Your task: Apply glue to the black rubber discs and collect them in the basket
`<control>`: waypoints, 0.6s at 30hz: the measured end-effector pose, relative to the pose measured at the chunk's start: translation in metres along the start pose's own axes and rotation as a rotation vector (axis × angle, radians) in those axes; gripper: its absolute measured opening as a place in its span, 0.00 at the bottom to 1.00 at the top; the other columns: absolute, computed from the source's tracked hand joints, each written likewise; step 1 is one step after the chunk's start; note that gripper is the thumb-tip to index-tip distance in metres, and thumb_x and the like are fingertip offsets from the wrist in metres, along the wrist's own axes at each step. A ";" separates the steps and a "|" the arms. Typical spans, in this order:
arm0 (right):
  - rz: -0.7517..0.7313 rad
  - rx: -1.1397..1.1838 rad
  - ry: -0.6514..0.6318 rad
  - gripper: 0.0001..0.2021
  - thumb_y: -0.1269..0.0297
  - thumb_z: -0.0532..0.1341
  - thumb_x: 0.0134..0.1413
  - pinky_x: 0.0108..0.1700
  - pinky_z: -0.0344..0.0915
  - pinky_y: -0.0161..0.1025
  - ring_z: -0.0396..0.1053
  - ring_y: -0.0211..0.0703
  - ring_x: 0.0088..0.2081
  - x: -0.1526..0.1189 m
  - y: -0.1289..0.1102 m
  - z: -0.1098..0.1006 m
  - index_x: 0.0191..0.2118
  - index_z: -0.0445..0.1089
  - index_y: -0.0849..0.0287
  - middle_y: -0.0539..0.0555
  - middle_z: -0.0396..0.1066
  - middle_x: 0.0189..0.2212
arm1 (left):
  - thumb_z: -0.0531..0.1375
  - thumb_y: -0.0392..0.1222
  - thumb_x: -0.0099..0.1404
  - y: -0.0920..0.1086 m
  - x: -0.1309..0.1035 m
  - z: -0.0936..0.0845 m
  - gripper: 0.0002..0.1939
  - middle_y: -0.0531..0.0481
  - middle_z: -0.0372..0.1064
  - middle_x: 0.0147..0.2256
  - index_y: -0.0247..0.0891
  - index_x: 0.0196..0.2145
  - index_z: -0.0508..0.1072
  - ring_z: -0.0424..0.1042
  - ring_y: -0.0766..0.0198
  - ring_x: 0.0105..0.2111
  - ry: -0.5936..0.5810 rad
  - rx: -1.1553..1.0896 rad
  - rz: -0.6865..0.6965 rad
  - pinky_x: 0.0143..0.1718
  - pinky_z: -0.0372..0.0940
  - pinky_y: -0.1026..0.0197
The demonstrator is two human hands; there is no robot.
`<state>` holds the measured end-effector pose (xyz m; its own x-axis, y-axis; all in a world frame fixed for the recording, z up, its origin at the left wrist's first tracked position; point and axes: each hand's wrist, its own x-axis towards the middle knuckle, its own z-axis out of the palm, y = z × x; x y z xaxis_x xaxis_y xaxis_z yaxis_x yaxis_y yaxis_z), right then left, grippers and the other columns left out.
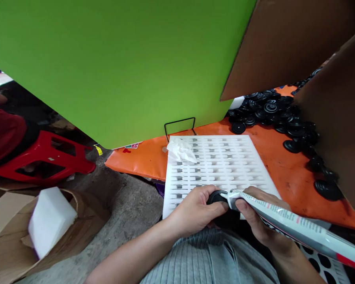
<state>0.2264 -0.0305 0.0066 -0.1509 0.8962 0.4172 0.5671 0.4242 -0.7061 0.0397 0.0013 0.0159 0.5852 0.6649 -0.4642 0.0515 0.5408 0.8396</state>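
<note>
My left hand (198, 209) is closed around the edge of a round black disc (217, 197), its thumb lying across the top. In my right hand (262, 221) is a long white and grey tube (286, 217) with printed text and a red band near its far end. The tube's nozzle tip meets or nearly meets the disc's rim; I cannot tell if they touch. Just beyond both hands lies a white foam tray (213, 173) with rows of slots, several holding small metallic pieces. A crumpled white tissue (182, 150) rests on the tray's far left corner.
An orange table cover (266, 146) lies under the tray. Black discs (272, 110) are heaped at the right beside brown cardboard (334, 118). A green panel (121, 71) stands ahead. At left are a red stool (47, 157), a seated person's red clothing (2, 134) and a carton (85, 221) holding white foam.
</note>
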 end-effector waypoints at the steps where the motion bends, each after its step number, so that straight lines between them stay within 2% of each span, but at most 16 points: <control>1: -0.005 0.004 0.016 0.08 0.67 0.58 0.61 0.25 0.59 0.35 0.63 0.35 0.22 0.001 -0.001 0.001 0.29 0.67 0.55 0.46 0.65 0.20 | 0.63 0.47 0.61 0.001 0.000 0.000 0.13 0.55 0.64 0.27 0.36 0.39 0.73 0.60 0.70 0.24 0.008 -0.006 0.016 0.26 0.58 0.67; 4: -0.029 0.015 0.044 0.08 0.68 0.58 0.60 0.24 0.59 0.35 0.63 0.35 0.21 0.002 -0.004 0.002 0.30 0.67 0.55 0.46 0.65 0.19 | 0.64 0.43 0.60 0.003 0.000 0.002 0.10 0.52 0.69 0.32 0.35 0.38 0.75 0.66 0.66 0.32 0.030 -0.043 0.093 0.38 0.61 0.65; 6: -0.043 0.011 0.063 0.07 0.69 0.58 0.60 0.25 0.60 0.36 0.65 0.36 0.22 0.002 -0.004 0.002 0.31 0.68 0.55 0.47 0.67 0.20 | 0.64 0.42 0.59 0.004 0.000 0.003 0.10 0.51 0.70 0.33 0.34 0.38 0.75 0.67 0.65 0.35 0.041 -0.066 0.101 0.40 0.61 0.64; 13: -0.055 -0.055 0.044 0.07 0.69 0.58 0.60 0.24 0.60 0.36 0.66 0.37 0.21 0.001 -0.004 -0.002 0.30 0.68 0.54 0.47 0.68 0.20 | 0.64 0.39 0.57 -0.003 0.002 0.000 0.09 0.57 0.62 0.26 0.36 0.36 0.69 0.58 0.72 0.24 0.088 -0.018 0.033 0.24 0.54 0.68; 18: -0.046 -0.075 0.080 0.07 0.68 0.58 0.61 0.24 0.59 0.36 0.65 0.37 0.21 -0.002 -0.004 -0.002 0.30 0.67 0.54 0.47 0.66 0.20 | 0.64 0.39 0.56 -0.003 0.002 0.002 0.11 0.56 0.64 0.27 0.37 0.36 0.66 0.61 0.71 0.24 0.074 -0.042 0.028 0.23 0.58 0.68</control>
<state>0.2256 -0.0340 0.0099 -0.1141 0.8616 0.4946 0.6204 0.4506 -0.6419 0.0419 0.0002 0.0134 0.5243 0.7155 -0.4617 0.0009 0.5418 0.8405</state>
